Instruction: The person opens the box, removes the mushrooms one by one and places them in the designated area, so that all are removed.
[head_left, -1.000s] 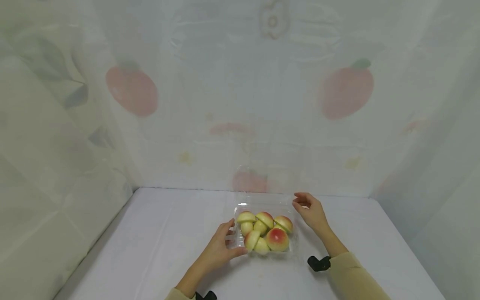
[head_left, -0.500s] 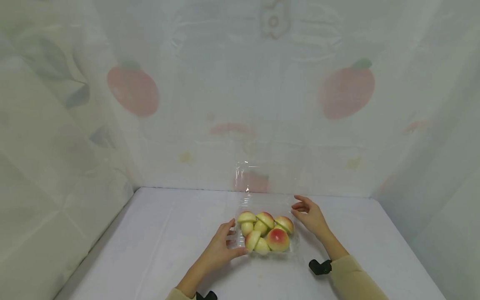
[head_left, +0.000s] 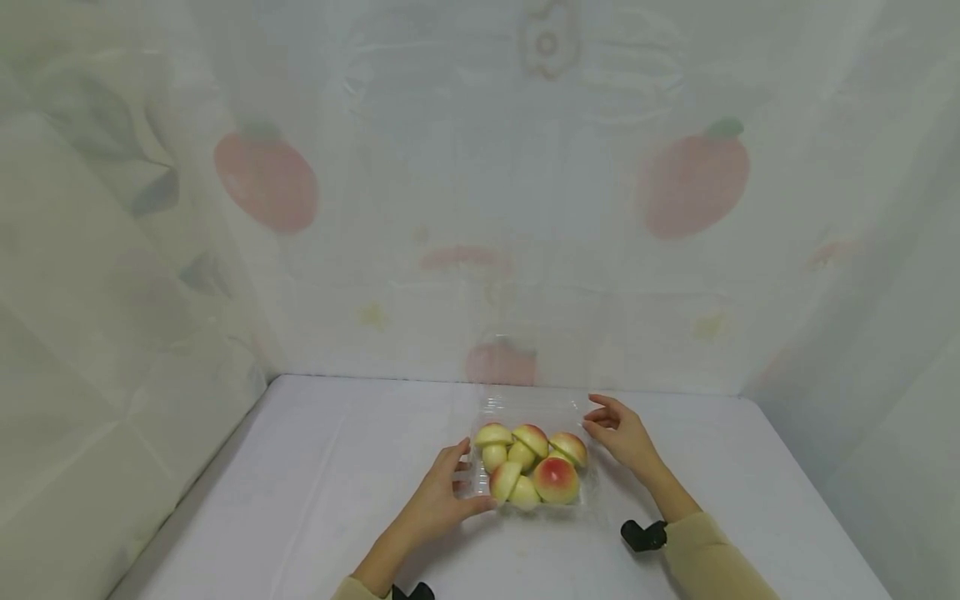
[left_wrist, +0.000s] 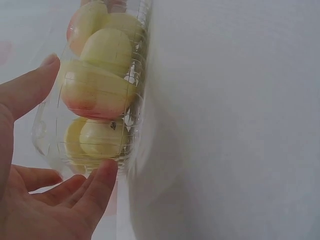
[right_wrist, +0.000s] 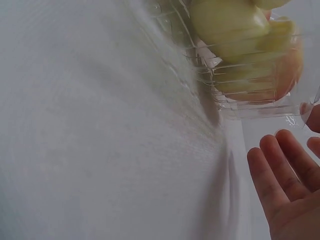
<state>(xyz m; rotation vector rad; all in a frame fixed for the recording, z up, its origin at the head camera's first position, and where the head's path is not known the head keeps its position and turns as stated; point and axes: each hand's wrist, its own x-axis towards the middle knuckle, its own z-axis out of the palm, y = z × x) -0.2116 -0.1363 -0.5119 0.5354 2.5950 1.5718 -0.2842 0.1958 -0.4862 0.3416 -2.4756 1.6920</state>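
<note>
A clear plastic clamshell box [head_left: 480, 483] sits on the table, its transparent lid [head_left: 547, 400] raised at the back. Inside lie several mushroom-shaped pieces [head_left: 556, 480], pale yellow with red-blushed caps. My left hand [head_left: 441, 490] grips the box's near left corner, thumb at the front rim and fingers along the left side. In the left wrist view, a fingertip [left_wrist: 106, 170] presses the ribbed wall. My right hand [head_left: 624, 429] is by the back right corner. In the right wrist view its thumb [right_wrist: 313, 119] meets the clear plastic, with other fingers extended below and apart from the box.
A white cloth covers the table [head_left: 315, 467]. Behind it hangs a pale curtain [head_left: 480, 208] with fruit prints, and more sheeting [head_left: 112, 333] closes in the sides. Black wrist mounts [head_left: 643, 536] sit near both sleeves.
The raised lid has shifted slightly, its upper edge rising and then dropping back. My right hand has come a little nearer to me. The left hand and the mushroom-shaped pieces stay put.
</note>
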